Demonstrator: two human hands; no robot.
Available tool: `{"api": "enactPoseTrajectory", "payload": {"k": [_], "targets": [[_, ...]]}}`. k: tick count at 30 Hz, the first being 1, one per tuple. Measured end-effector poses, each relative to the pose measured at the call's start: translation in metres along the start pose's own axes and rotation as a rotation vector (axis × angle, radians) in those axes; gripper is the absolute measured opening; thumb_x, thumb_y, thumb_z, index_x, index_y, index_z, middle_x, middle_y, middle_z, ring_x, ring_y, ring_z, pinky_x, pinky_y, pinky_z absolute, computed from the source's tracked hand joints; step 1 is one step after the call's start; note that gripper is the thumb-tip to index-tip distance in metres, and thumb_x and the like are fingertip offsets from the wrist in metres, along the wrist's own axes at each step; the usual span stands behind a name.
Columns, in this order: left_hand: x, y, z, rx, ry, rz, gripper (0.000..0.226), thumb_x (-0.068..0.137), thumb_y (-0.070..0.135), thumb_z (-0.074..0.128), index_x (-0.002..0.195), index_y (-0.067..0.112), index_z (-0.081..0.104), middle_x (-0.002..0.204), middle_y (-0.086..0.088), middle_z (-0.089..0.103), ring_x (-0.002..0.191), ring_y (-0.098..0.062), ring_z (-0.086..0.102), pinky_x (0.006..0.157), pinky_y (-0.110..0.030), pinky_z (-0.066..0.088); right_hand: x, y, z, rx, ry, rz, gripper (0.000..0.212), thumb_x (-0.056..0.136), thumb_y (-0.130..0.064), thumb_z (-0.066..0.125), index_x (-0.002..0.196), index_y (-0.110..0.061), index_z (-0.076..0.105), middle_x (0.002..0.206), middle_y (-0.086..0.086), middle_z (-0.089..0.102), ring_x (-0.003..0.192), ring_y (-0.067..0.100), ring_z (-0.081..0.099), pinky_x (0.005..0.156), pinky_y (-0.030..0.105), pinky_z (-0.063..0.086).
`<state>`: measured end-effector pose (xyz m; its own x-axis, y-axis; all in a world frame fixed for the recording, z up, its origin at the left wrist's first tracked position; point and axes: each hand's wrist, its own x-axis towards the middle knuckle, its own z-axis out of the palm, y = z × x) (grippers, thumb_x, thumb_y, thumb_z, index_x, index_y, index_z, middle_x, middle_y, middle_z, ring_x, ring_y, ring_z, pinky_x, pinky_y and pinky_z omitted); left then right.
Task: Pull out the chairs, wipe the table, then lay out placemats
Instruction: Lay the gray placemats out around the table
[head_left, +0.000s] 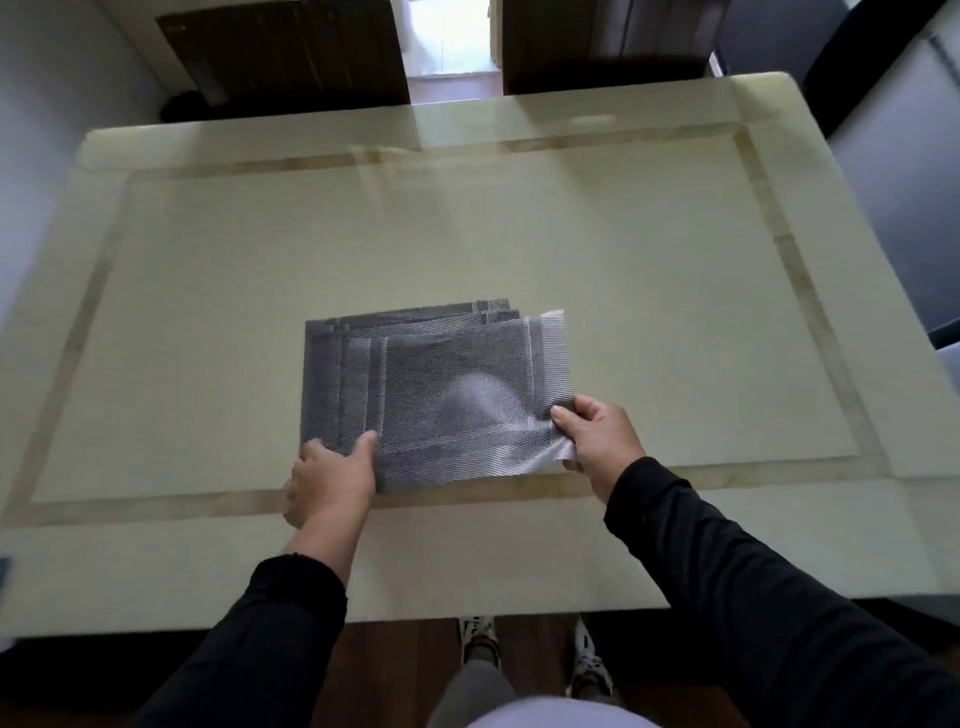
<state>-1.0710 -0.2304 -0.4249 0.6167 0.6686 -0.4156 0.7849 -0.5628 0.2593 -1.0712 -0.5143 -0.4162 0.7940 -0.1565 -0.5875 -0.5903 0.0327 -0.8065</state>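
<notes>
A stack of grey woven placemats (353, 364) lies near the front middle of the cream table (649, 291). The top placemat (467, 384) is lifted and buckled at its right end, with a hump in its middle. My right hand (597, 441) pinches that mat's near right corner between thumb and fingers. My left hand (327, 480) rests palm down on the stack's near left corner, thumb on the fabric, pressing the mats to the table.
A darker inlaid border (769, 218) runs around the tabletop. Two dark wooden pieces (291, 52) (602, 47) stand beyond the far edge with a bright gap between them. My legs and shoes (587, 665) show on dark wood floor below the near edge.
</notes>
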Motion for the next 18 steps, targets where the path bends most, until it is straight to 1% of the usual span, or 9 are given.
{"api": "enactPoseTrajectory", "payload": {"k": [2,4,6,8,10,12,14,16,18], "targets": [[0.001,0.0,0.003,-0.202,-0.103,-0.083,0.062,0.083,0.059,0.064,0.12,0.009,0.065,0.121,-0.015,0.066,0.109,-0.036,0.061,0.092,-0.042,0.048,-0.001,-0.001,-0.015,0.031,-0.017,0.01,0.015,0.1,-0.011,0.056,0.098,-0.017,0.07,0.08,0.0,0.064,0.061,0.009,0.053,0.042,0.018,0.042],[-0.003,0.001,0.005,-0.393,-0.19,-0.131,0.053,0.081,0.053,0.071,0.106,0.005,0.071,0.111,-0.016,0.07,0.099,-0.035,0.065,0.089,-0.043,0.053,-0.001,-0.001,-0.031,0.017,-0.017,0.01,0.013,0.099,-0.013,0.058,0.098,-0.019,0.069,0.081,-0.002,0.064,0.065,0.005,0.056,0.044,0.017,0.041],[-0.016,0.007,0.005,-0.491,-0.329,-0.118,0.037,0.084,0.041,0.074,0.103,0.01,0.071,0.103,-0.011,0.069,0.089,-0.028,0.064,0.079,-0.039,0.05,-0.003,-0.002,-0.046,0.016,-0.019,0.008,0.014,0.099,-0.013,0.058,0.097,-0.02,0.07,0.081,-0.003,0.065,0.068,0.006,0.058,0.047,0.018,0.042],[-0.027,0.014,0.01,-0.449,-0.389,-0.007,0.026,0.087,0.03,0.074,0.105,0.012,0.071,0.102,-0.008,0.069,0.089,-0.023,0.062,0.08,-0.038,0.048,-0.005,-0.005,-0.058,0.02,-0.033,-0.007,0.016,0.098,-0.01,0.059,0.094,-0.02,0.071,0.081,-0.003,0.07,0.073,0.013,0.062,0.059,0.031,0.05],[-0.035,0.021,0.016,-0.4,-0.275,0.148,0.018,0.087,0.026,0.074,0.101,0.013,0.071,0.101,-0.008,0.072,0.087,-0.023,0.063,0.077,-0.036,0.048,-0.006,-0.008,-0.069,-0.003,-0.028,-0.044,0.018,0.097,-0.006,0.059,0.092,-0.017,0.071,0.085,0.002,0.073,0.078,0.019,0.065,0.078,0.047,0.055],[-0.049,0.037,0.023,-0.386,-0.126,0.283,0.009,0.087,0.025,0.074,0.09,0.017,0.07,0.091,-0.003,0.073,0.082,-0.023,0.065,0.077,-0.036,0.051,-0.003,-0.01,-0.09,-0.093,0.009,-0.121,0.015,0.096,-0.004,0.06,0.094,-0.014,0.071,0.093,0.005,0.075,0.085,0.021,0.069,0.094,0.048,0.054],[-0.062,0.05,0.023,-0.424,-0.059,0.372,0.008,0.087,0.025,0.074,0.084,0.021,0.068,0.083,0.004,0.071,0.077,-0.018,0.065,0.074,-0.033,0.052,0.002,-0.01,-0.105,-0.224,0.042,-0.182,0.011,0.095,-0.011,0.062,0.099,-0.013,0.071,0.098,0.003,0.076,0.093,0.022,0.072,0.095,0.048,0.054],[-0.079,0.07,0.031,-0.475,-0.058,0.43,0.009,0.087,0.023,0.074,0.081,0.022,0.068,0.079,0.007,0.07,0.071,-0.012,0.063,0.07,-0.03,0.051,0.005,-0.012,-0.128,-0.325,0.091,-0.204,0.013,0.095,-0.016,0.061,0.105,-0.013,0.069,0.101,0.001,0.074,0.095,0.022,0.07,0.093,0.047,0.054],[-0.092,0.089,0.045,-0.543,-0.096,0.44,0.011,0.087,0.022,0.075,0.079,0.023,0.068,0.076,0.009,0.07,0.067,-0.009,0.061,0.068,-0.027,0.05,0.007,-0.018,-0.151,-0.409,0.149,-0.203,0.019,0.096,-0.014,0.056,0.112,-0.013,0.067,0.109,0.001,0.072,0.098,0.021,0.067,0.095,0.042,0.053]]}}
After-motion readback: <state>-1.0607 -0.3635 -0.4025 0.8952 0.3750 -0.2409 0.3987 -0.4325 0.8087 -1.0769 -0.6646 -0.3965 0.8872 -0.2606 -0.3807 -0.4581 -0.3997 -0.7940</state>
